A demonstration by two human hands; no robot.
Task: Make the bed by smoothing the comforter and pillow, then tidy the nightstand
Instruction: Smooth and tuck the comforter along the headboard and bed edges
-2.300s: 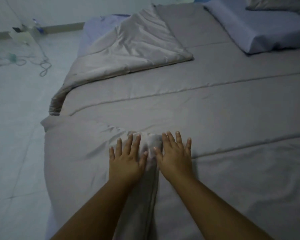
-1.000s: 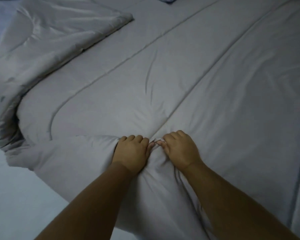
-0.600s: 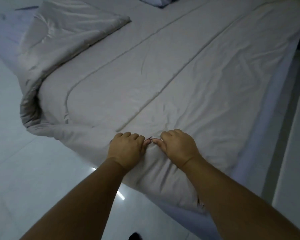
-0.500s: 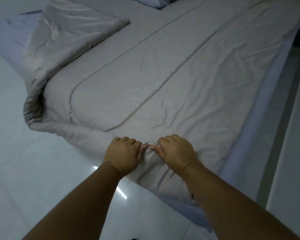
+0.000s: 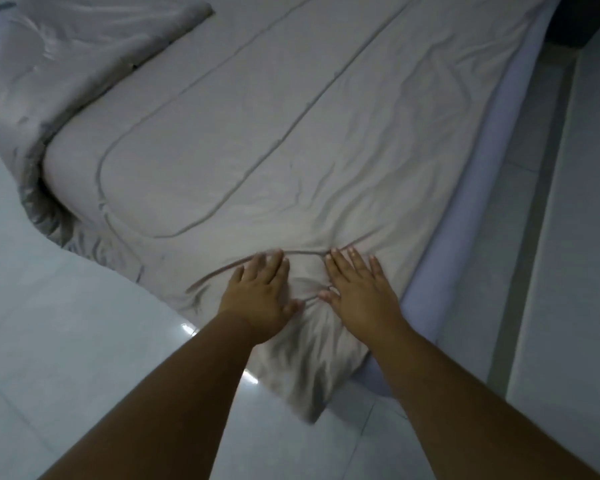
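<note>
Hands have gone from fists bunching the fabric half a second ago to flat palms: my left hand [image 5: 261,298] and right hand [image 5: 360,293] now lie released, fingers spread, gripping nothing, pressing on the comforter [image 5: 291,133] at the bed's near corner, where its tip hangs over the mattress edge [image 5: 465,209] toward the floor [image 5: 66,323]. I read this as pulling done and smoothing begun here; creases remain between the palms, a folded-back flap [image 5: 66,57] lies unspread at the far left edge, and pillow and nightstand are out of view. No brand, label or writing legible.
</note>
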